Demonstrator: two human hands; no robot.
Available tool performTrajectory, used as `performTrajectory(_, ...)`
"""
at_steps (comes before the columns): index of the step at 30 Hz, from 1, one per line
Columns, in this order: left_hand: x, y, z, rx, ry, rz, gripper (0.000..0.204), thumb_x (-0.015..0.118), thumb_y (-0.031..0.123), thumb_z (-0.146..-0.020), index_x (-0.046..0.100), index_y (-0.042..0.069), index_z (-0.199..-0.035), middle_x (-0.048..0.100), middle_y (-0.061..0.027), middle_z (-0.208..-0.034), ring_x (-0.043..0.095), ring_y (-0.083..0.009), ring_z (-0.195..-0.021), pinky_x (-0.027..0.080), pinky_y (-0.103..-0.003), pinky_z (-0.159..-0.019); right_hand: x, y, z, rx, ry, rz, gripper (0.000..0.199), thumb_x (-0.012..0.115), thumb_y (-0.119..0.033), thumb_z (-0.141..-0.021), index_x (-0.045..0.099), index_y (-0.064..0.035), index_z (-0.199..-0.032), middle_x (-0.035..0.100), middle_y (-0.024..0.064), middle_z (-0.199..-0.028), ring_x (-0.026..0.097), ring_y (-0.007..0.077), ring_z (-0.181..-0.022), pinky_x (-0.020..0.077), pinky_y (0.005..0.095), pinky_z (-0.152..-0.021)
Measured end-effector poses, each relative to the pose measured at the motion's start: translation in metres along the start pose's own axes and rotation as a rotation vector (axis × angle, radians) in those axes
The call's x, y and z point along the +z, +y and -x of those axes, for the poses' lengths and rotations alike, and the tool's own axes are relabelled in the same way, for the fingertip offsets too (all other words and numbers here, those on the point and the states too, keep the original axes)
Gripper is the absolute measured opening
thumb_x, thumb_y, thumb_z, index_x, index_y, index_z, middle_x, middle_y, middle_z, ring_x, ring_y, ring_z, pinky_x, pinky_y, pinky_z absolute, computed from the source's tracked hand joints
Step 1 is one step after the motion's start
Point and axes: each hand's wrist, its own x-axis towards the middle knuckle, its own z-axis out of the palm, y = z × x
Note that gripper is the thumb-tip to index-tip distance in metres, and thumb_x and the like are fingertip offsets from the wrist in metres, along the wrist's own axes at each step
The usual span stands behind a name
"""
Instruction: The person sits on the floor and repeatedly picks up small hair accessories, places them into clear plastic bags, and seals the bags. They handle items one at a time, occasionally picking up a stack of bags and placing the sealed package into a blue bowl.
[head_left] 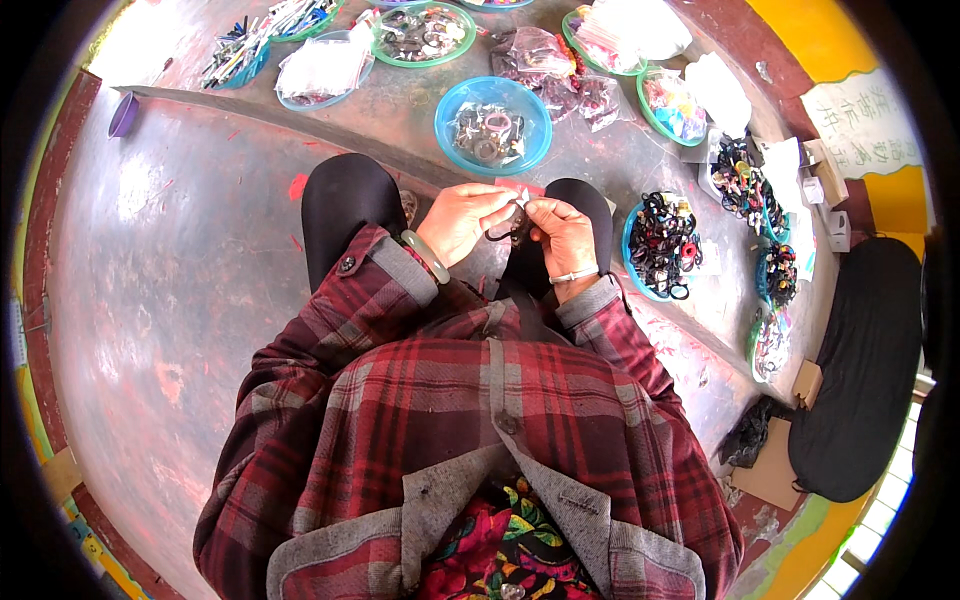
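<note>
Pinching a small white tag (522, 197) between left hand (462, 220) and right hand (562, 235) fingertips, both clenched on it above a dark hair tie (510, 228); steadiest worked close over the knees.

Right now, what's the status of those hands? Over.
Left hand and right hand together pinching a small dark hair tie. Blue bowl just beyond. Nothing between.

My jacket (480, 420) red-and-dark plaid, grey cuffs and collar. Below collar, floral cloth (510, 550) red, green, yellow. Beyond jacket, knees (345, 200) black. Ahead of jacket, bowl (492, 125) blue, clear. Right of jacket, hair ties (660, 240) mostly black. Floor (180, 260) reddish-brown.
</note>
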Motion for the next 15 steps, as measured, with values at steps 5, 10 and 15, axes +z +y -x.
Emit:
performTrajectory(5,-0.003,-0.001,-0.002,-0.003,-0.005,0.016,0.019,0.049,0.003,-0.087,0.055,-0.010,-0.099,0.057,-0.0148,-0.102,0.057,-0.0192,-0.094,0.047,-0.027,-0.086,-0.003,0.006,-0.003,0.005,-0.013,-0.071,0.004,0.061,-0.003,-0.079,0.063,0.0007,-0.081,0.062,0.0044,-0.075,0.055,0.0107,-0.063,0.0451,0.0209,-0.061)
performTrajectory(10,0.001,0.006,0.001,-0.030,-0.064,0.085,0.021,0.049,0.004,-0.087,0.054,-0.010,-0.100,0.057,-0.0156,-0.102,0.057,-0.0210,-0.095,0.047,-0.029,-0.087,-0.004,0.006,-0.003,0.020,-0.018,-0.133,0.005,0.059,-0.004,-0.081,0.062,0.0004,-0.082,0.062,0.0056,-0.077,0.058,0.0123,-0.068,0.0474,0.0223,-0.064)
performTrajectory(15,0.007,0.011,0.004,-0.061,-0.069,0.094,0.017,0.050,0.004,-0.087,0.056,-0.008,-0.097,0.058,-0.0124,-0.099,0.055,-0.0173,-0.095,0.047,-0.028,-0.085,-0.010,0.006,-0.004,0.000,-0.032,-0.074,0.007,0.058,-0.006,-0.083,0.062,-0.0011,-0.084,0.061,0.0038,-0.079,0.057,0.0118,-0.068,0.0477,0.0225,-0.064)
